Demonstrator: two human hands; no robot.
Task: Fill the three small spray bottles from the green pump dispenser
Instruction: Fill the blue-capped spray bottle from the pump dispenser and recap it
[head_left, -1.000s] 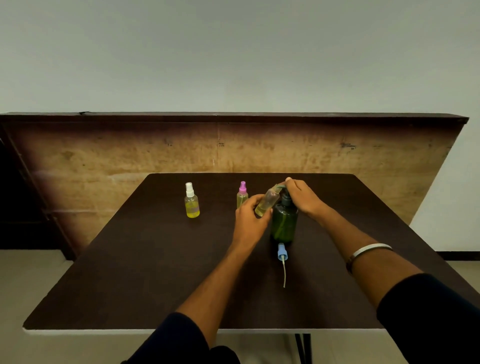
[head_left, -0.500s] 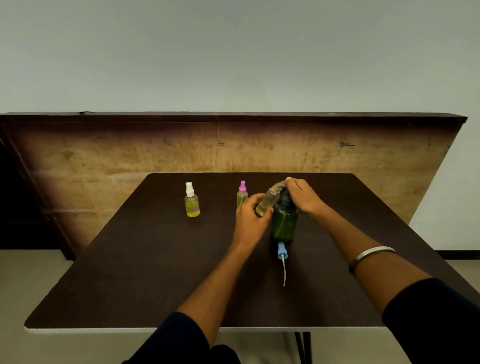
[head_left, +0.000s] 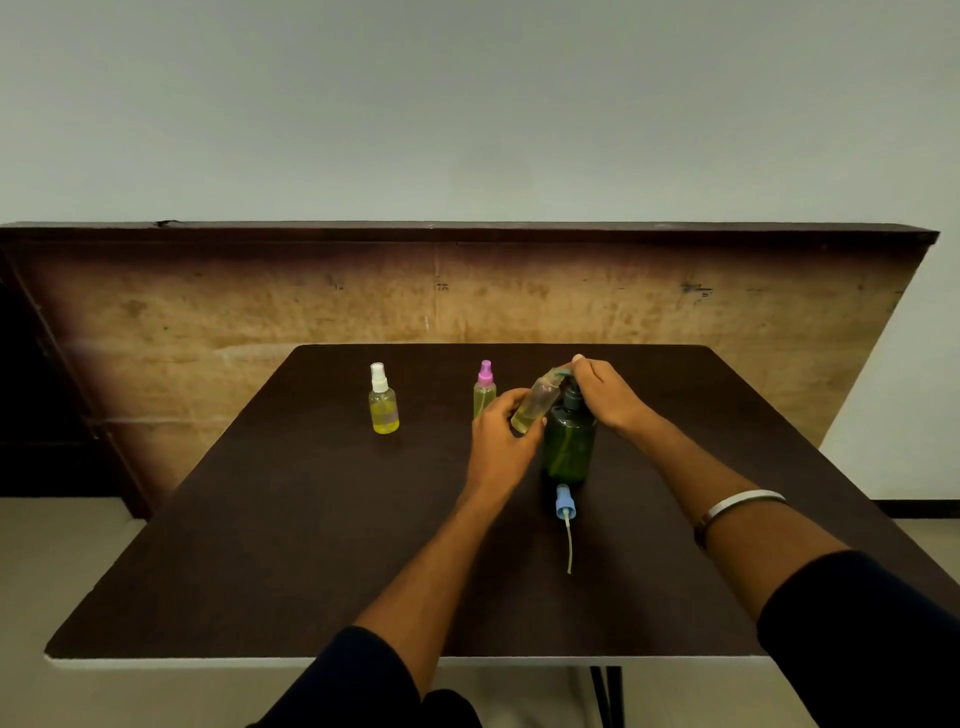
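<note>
The left hand (head_left: 501, 434) holds an uncapped small spray bottle (head_left: 536, 407) with its fingers and thumb curled around the lower part of the body. This bottle is tilted, its open neck raised toward the right, up at the spout of the green pump dispenser (head_left: 570, 449); a little yellowish liquid lies in its bottom. The dispenser stands upright on the dark counter (head_left: 291, 545), just beside the left hand and a bit right of the middle. The right hand (head_left: 605, 392) rests on top of the pump head, its fingers bent over it and covering the head. In front of the dispenser, near its base, the blue spray cap (head_left: 564, 503) lies on the counter with its thin dip tube pointing toward the person. Two other small bottles stand upright further back: the one with a white cap (head_left: 383, 400) is to the left, well apart from the hands, and holds yellow liquid; the one with a pink cap (head_left: 484, 387) stands just behind the left hand, partly hidden by it. A pale bangle (head_left: 740, 503) sits on the right forearm.
</note>
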